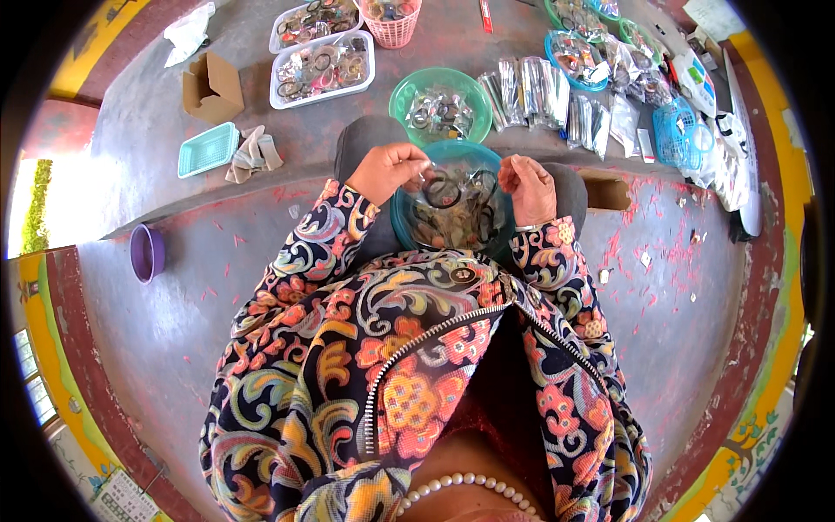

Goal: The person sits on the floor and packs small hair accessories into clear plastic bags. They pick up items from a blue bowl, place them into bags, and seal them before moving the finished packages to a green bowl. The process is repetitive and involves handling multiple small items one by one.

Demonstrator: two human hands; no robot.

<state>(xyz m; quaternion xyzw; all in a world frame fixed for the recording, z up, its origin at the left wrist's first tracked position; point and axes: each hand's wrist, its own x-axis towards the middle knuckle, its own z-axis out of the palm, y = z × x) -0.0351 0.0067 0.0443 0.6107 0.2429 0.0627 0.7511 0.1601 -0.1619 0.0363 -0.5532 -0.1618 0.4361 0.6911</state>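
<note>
Over a teal plastic basin (pixel 402 228) in my lap, a small clear plastic bag (pixel 443 189) with a dark ring-shaped band shows between my hands. The fingertips of my left hand (pixel 389 173) are pinched on the bag's left side. Across from it, my right hand (pixel 531 191) is closed, thumb against fingers, by the basin's right rim; what is between those fingertips, if anything, is too small to tell. More bagged bands lie in the basin below. Just beyond it, a green basin (pixel 402 98) holds similar clear packets.
White trays (pixel 323 97) of bagged bands and a pink basket (pixel 391 33) stand at the back. Leftward are a cardboard box (pixel 211 90), turquoise tray (pixel 208 151), cloth (pixel 255 157) and purple bucket (pixel 147 254). Silver packets (pixel 532 93) and blue baskets (pixel 684 135) lie to the right.
</note>
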